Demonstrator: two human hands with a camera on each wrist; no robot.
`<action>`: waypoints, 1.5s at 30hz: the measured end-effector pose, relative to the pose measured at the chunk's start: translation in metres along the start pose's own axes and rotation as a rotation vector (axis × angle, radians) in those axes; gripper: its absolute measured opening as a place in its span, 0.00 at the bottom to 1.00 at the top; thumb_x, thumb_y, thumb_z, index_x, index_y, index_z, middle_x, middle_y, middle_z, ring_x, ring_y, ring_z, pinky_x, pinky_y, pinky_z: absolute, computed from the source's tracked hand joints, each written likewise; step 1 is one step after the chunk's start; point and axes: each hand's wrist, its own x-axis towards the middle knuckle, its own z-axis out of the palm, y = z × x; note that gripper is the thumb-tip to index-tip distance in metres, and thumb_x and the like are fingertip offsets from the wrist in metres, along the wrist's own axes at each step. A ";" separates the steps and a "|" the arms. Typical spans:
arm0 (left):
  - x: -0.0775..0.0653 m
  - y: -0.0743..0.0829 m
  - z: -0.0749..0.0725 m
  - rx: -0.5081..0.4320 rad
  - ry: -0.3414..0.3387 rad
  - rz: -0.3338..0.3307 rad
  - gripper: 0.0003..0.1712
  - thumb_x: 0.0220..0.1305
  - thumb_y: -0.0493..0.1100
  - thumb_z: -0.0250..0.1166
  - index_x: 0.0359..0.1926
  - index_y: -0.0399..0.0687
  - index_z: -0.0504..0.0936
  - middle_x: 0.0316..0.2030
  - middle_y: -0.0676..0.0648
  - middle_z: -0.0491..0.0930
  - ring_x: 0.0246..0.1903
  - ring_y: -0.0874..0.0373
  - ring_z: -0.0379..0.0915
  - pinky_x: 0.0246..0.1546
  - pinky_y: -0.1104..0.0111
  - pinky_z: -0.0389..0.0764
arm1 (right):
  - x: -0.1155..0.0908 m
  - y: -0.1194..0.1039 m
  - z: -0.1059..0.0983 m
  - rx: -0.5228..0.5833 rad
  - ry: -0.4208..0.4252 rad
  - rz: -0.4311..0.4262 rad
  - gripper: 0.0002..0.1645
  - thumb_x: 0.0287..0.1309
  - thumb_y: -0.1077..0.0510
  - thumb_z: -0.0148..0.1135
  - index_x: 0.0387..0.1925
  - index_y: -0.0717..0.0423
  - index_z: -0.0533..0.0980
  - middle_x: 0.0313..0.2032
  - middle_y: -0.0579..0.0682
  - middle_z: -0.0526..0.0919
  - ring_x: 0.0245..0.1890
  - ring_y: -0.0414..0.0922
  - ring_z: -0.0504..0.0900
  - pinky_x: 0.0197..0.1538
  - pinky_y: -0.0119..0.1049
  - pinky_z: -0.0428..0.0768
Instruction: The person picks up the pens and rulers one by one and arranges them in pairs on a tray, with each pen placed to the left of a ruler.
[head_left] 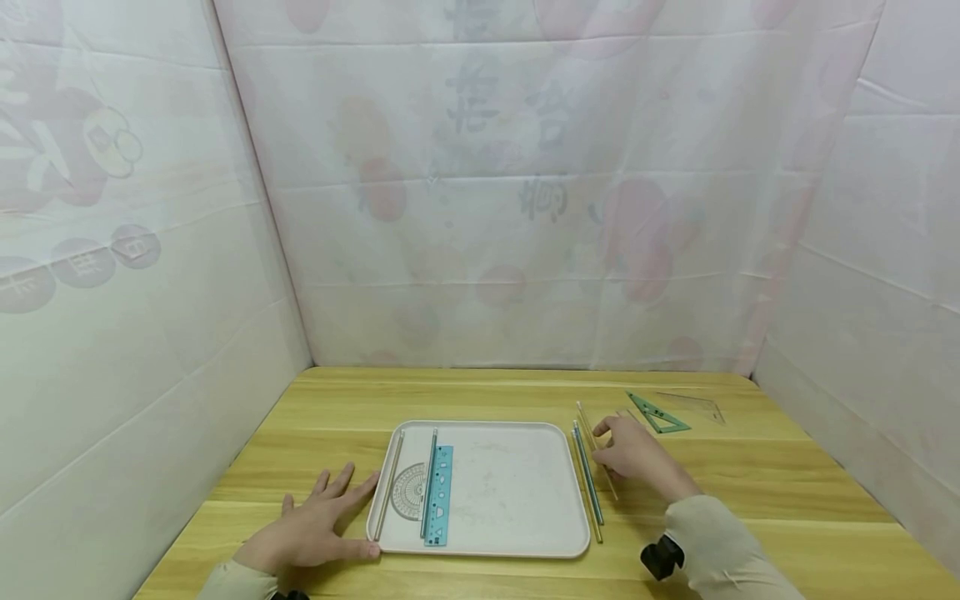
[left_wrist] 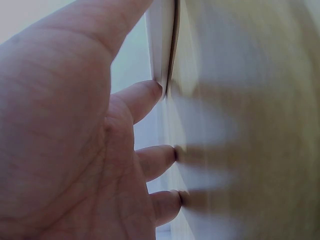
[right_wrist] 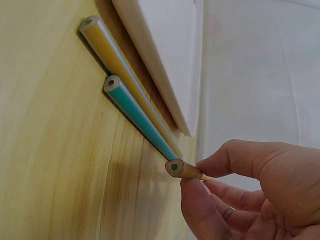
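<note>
My right hand [head_left: 636, 454] pinches a yellow pencil [right_wrist: 189, 171] between thumb and forefinger, just right of the white tray [head_left: 517, 492]. Alongside the tray's right edge, a teal pencil [right_wrist: 140, 120] and another yellow pencil [right_wrist: 120, 62] lie close together on the table. My left hand [head_left: 307, 525] rests with fingers spread at the tray's near left corner, the thumb touching its rim. Inside the tray lie a pencil [head_left: 388, 487], a clear protractor [head_left: 408, 492], a teal pencil [head_left: 430, 479] and a blue ruler [head_left: 439, 500], lined up on the left.
Beyond my right hand lie a green set square [head_left: 656, 414] and a clear set square [head_left: 705, 406]. The wooden table [head_left: 750, 492] is enclosed by pale printed cloth [head_left: 487, 250] at the back and both sides.
</note>
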 end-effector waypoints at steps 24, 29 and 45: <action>0.001 0.001 0.000 0.004 -0.006 -0.008 0.62 0.57 0.75 0.75 0.85 0.61 0.60 0.84 0.29 0.50 0.79 0.13 0.38 0.58 0.07 0.40 | -0.002 -0.013 0.006 -0.052 -0.003 0.022 0.25 0.67 0.64 0.67 0.63 0.69 0.76 0.35 0.54 0.88 0.26 0.45 0.85 0.30 0.38 0.84; 0.001 0.002 0.000 0.005 -0.004 -0.005 0.62 0.57 0.75 0.75 0.85 0.61 0.60 0.84 0.29 0.50 0.79 0.13 0.39 0.58 0.07 0.41 | -0.001 -0.015 0.010 -0.017 -0.002 0.008 0.25 0.67 0.65 0.66 0.63 0.70 0.75 0.36 0.55 0.87 0.26 0.46 0.85 0.31 0.38 0.85; 0.002 0.002 0.001 0.005 0.003 -0.001 0.62 0.57 0.75 0.75 0.85 0.61 0.60 0.84 0.30 0.51 0.79 0.13 0.39 0.58 0.07 0.39 | -0.003 -0.023 0.020 0.040 0.015 -0.027 0.23 0.65 0.68 0.66 0.60 0.70 0.75 0.26 0.53 0.82 0.20 0.48 0.81 0.26 0.36 0.79</action>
